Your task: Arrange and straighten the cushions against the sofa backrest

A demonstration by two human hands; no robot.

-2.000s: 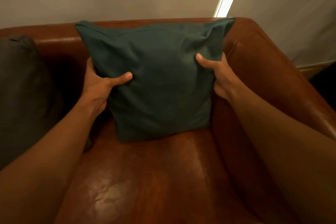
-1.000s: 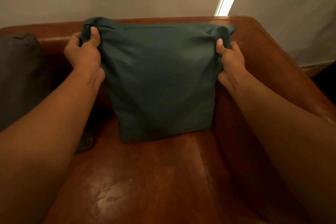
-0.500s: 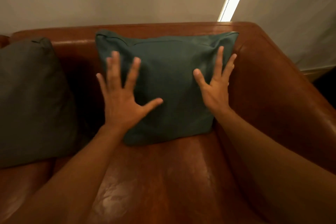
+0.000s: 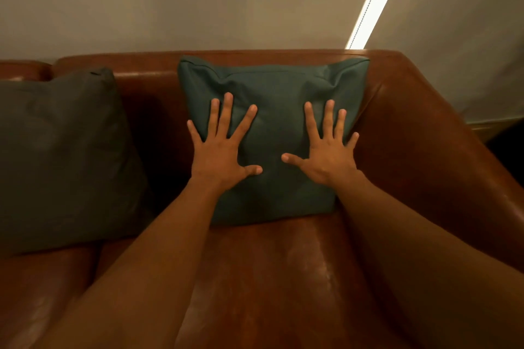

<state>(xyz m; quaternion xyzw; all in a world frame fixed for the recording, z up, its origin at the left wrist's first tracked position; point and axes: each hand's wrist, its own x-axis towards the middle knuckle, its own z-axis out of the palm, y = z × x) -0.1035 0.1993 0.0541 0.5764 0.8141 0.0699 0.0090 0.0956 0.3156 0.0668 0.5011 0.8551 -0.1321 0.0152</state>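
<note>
Teal cushion [image 4: 272, 127], sofa's [image 4: 283, 278] right corner | left hand [image 4: 219, 154], right hand [image 4: 326, 156] splayed flat | soft, light; grip top corners.

Two cushions stand on one brown leather sofa [image 4: 283, 278]: one teal cushion [image 4: 272, 133] and one dark grey cushion [image 4: 62, 156]. Two hands: left hand [image 4: 219, 154], right hand [image 4: 326, 156].

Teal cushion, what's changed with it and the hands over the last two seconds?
Both hands let go: the left hand and right hand moved from gripping the sides, then the top corners, of the teal cushion to lying flat and open on its front. The cushion stays upright against the sofa backrest; the grey cushion is untouched.
</note>
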